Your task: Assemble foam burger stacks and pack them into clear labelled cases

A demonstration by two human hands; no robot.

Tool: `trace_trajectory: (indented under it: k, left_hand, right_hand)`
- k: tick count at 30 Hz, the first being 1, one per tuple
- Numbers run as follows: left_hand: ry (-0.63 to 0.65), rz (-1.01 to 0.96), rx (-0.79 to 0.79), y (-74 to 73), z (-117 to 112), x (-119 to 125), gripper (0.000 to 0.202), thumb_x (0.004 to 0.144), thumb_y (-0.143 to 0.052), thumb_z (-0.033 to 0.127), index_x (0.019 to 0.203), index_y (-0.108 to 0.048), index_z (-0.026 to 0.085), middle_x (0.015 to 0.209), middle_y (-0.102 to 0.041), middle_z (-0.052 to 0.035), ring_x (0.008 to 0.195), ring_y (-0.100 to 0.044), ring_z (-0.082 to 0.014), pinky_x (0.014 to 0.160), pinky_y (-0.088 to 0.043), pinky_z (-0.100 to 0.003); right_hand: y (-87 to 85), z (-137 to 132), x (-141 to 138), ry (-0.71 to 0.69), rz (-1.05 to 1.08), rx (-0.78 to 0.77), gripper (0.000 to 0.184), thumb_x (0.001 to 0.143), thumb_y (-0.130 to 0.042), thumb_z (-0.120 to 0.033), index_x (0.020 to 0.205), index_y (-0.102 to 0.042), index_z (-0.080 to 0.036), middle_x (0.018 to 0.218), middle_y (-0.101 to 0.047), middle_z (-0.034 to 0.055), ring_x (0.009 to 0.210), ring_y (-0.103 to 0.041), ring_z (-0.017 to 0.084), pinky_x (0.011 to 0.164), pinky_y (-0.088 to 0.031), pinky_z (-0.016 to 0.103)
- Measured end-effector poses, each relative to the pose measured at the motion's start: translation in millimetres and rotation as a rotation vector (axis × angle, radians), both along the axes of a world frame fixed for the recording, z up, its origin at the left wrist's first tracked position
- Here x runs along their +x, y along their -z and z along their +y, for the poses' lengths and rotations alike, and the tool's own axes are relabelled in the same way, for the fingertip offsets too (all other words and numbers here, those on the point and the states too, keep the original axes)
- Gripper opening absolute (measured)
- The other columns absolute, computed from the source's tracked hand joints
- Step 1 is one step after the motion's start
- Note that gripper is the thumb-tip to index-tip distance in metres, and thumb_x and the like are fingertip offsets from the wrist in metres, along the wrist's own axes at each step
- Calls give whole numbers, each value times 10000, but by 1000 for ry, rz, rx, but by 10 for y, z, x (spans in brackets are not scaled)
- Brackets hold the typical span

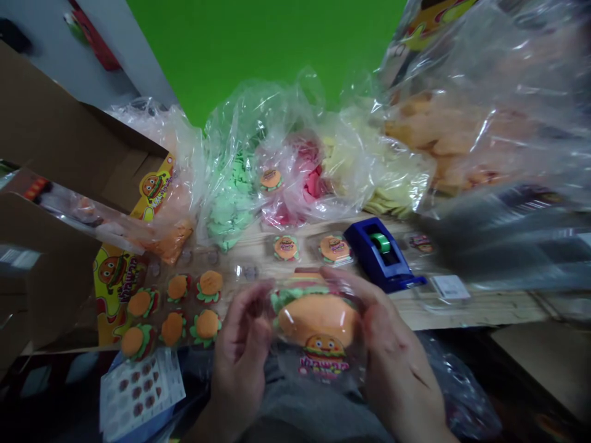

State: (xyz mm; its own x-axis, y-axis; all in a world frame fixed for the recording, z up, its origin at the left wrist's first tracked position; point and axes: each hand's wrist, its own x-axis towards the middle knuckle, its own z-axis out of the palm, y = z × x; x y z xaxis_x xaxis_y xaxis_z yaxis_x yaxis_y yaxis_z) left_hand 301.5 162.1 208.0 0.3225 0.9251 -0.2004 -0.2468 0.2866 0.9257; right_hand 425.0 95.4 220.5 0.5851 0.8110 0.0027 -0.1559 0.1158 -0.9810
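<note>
Both of my hands hold one clear-wrapped burger-shaped gummy pack over my lap, near the table's front edge. My left hand grips its left side with curled fingers. My right hand wraps around its right side and back. The pack shows an orange bun, green and red layers and a cartoon burger label facing me. Several small unwrapped burger gummies lie in rows on the table to the left of my hands.
A blue tape dispenser sits right of centre. Two small wrapped burgers lie behind my hands. Clear bags of green, red, yellow and orange pieces line the back. Cardboard boxes stand left; a sticker sheet lies below.
</note>
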Motion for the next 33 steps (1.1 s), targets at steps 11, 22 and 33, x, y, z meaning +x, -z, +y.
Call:
trace_trajectory:
  k: [11,22,33]
  left_hand:
    - [-55,143,62,-43,24,-27,192,751,-707,391,874,-719,244,834,-711,4,792,-658,-111,727,-518,-165]
    - [-100,154,-61,-180,-27,173,293,699,-715,488,783,-663,212,722,-667,16,637,-626,-110,582,-524,-184]
    - [-8,97,50,-35,-48,130,245,716,-712,467,836,-712,253,810,-728,19,737,-680,-115,688,-545,-182]
  right_hand:
    - [6,-25,-69,-6,24,2,274,949,-430,-405,1128,-636,-420,1153,-692,-51,1093,-623,146,909,-511,245]
    - [-10,-66,-101,-71,219,153,493,813,-629,-470,1286,-504,-414,1332,-570,-12,1146,-596,197,913,-532,308]
    - [117,-149,-8,62,173,165,200,906,-544,-261,1036,-668,-348,1152,-684,2,1114,-608,167,909,-522,315]
